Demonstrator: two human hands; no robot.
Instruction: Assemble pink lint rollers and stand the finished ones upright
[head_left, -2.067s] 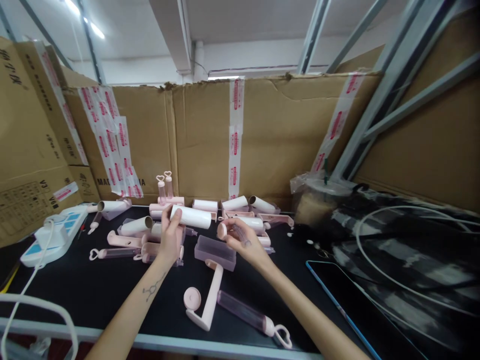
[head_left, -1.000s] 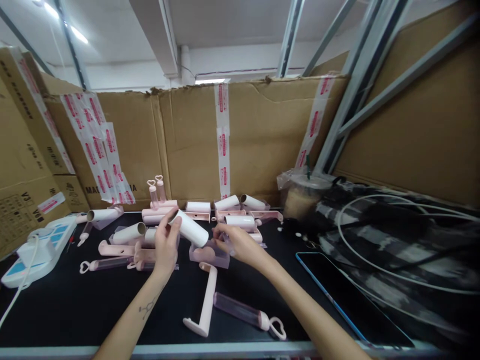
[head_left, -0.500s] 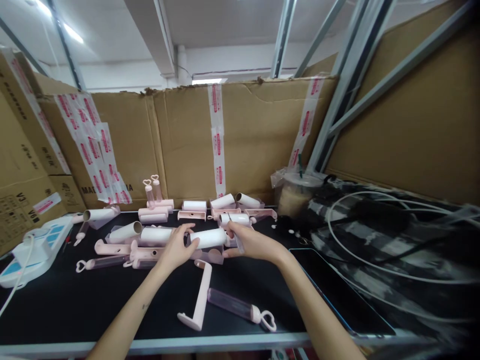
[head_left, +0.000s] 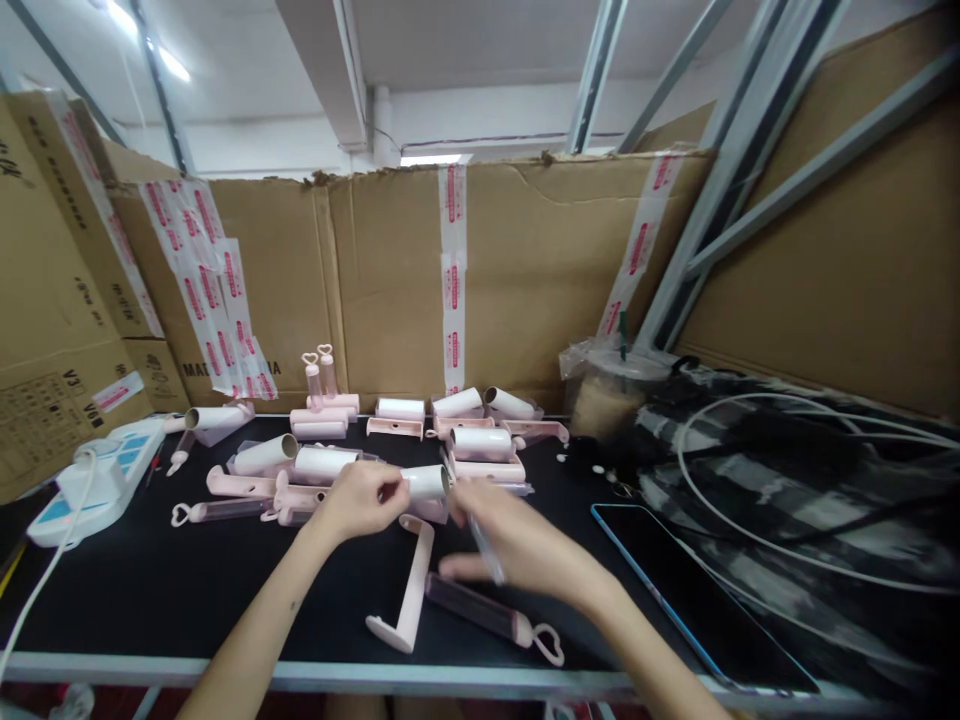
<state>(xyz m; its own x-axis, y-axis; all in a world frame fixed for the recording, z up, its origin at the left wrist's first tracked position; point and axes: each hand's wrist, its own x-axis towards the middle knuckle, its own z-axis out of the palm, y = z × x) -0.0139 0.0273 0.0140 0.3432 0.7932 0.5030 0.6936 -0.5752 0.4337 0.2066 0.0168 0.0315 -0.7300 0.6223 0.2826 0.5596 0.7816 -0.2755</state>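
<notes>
My left hand (head_left: 367, 500) has its fingers closed at the left end of a white roll (head_left: 424, 483), whose hollow brown cardboard core faces right. My right hand (head_left: 517, 535) is smeared by motion just right of the roll, thumb apart from the fingers. A thin, shiny, see-through or silvery tool (head_left: 486, 550) sticks out of that hand; its kind is unclear. Below the hands lie a pink bracket-shaped holder (head_left: 411, 590) and a purple see-through tube (head_left: 472, 605) with a heart-shaped handle loop (head_left: 548, 643).
More white rolls (head_left: 326, 462), pink holders (head_left: 240, 484) and clear tubes (head_left: 229, 510) lie along the back of the black table. A phone or tablet (head_left: 697, 590), a drink cup (head_left: 606, 395) and cables (head_left: 750, 540) are right. A power strip (head_left: 112, 490) sits left; cardboard (head_left: 390, 280) walls the back.
The roll's hollow end now shows, facing right. My right hand has come off the roll and moved right and nearer, with the thin tool. My left hand's fingers have curled tighter.
</notes>
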